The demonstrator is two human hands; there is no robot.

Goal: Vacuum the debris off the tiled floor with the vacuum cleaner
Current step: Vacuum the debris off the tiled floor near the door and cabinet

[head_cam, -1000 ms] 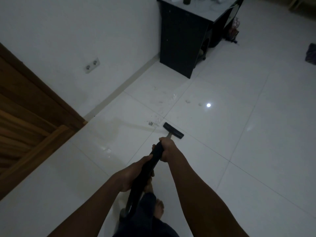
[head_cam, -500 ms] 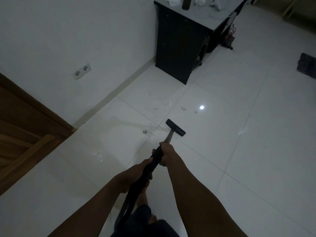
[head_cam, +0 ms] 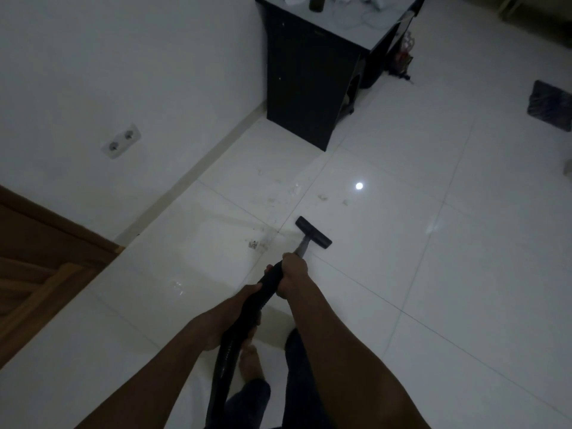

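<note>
The black vacuum wand (head_cam: 263, 292) runs from my waist down to a flat black floor nozzle (head_cam: 313, 232) lying on the white tiled floor (head_cam: 433, 274). My right hand (head_cam: 292, 274) grips the wand high up, just behind the metal neck. My left hand (head_cam: 238, 314) grips it lower, where the ribbed hose begins. Scattered debris (head_cam: 291, 193) lies on the tiles beyond the nozzle, with a small dark scrap (head_cam: 253, 244) to the nozzle's left and pale bits (head_cam: 323, 197) ahead of it.
A black cabinet (head_cam: 306, 82) stands against the white wall (head_cam: 123, 72) ahead. A wooden door (head_cam: 37, 267) is at the left, a wall socket (head_cam: 121, 140) above the skirting. A dark mat (head_cam: 549, 108) lies far right. My bare foot (head_cam: 250, 363) is below the hose.
The nozzle has slid forward and slightly right across the tile, toward the pale debris. Both hands keep their grip on the wand. My view has moved closer to the cabinet.
</note>
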